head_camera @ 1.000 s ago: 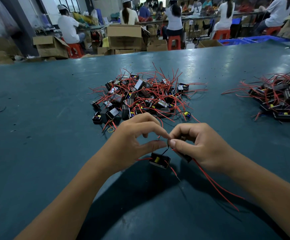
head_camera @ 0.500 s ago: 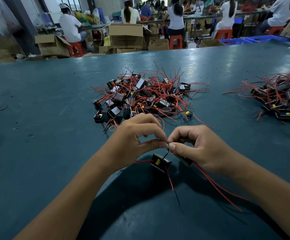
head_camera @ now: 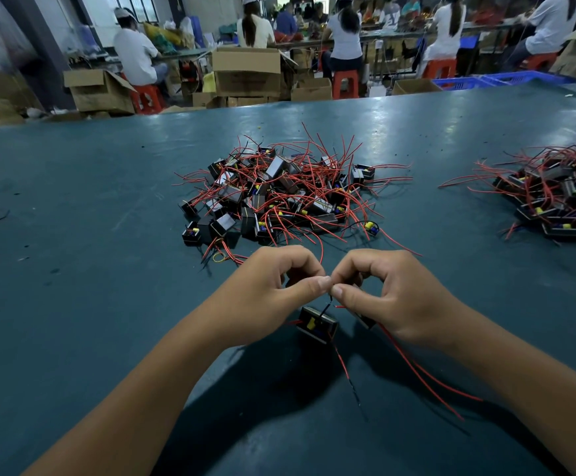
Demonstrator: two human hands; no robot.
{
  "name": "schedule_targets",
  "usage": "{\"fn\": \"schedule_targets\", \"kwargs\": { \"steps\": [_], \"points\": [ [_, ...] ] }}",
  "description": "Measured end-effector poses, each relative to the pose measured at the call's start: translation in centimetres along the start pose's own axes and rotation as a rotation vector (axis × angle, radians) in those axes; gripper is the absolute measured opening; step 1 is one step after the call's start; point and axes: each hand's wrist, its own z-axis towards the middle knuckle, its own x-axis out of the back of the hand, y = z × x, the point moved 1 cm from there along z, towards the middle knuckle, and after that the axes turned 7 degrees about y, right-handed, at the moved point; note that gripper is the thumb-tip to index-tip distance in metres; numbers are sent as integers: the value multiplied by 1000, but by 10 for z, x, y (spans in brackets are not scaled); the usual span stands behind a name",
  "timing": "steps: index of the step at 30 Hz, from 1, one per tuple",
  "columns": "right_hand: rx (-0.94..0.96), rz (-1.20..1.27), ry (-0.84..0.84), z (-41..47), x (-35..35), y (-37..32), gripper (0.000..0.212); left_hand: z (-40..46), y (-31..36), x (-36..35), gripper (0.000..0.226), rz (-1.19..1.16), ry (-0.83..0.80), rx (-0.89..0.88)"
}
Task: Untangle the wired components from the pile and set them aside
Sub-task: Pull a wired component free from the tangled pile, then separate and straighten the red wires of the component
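Left hand and right hand meet fingertip to fingertip, each grip pinching the thin black wire. A component dangles below, over the tabletop; pile beyond.

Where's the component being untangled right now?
Head view, centre foreground: the black component hangs just below the fingertips of the left hand and right hand, nearer than the main pile.

Two hands, left and right, meet over the surface. Two heaps of wired parts lie there, one central, one right. One part hangs between the hands.
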Motion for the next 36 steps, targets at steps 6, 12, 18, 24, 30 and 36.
{"fn": "schedule_targets", "kwargs": {
  "steps": [6,12,18,24,30,36],
  "points": [
    [45,-55,20,-1,-1,2,4,-1,0,-7,23,-209,18,268],
    [70,-93,33,-1,-1,2,5,0,-2,-12,26,-362,50,404],
    [96,-107,25,-1,-2,0,5,0,-3,-14,22,-405,61,469],
    [82,-106,29,-1,-1,3,11,-1,-5,-13,28,-494,20,519],
    [57,-69,48,-1,3,3,16,2,-7,0,13,-219,109,178],
    [28,-40,48,0,4,5,8,2,-7,2,13,9,80,-72]
  ]
}}
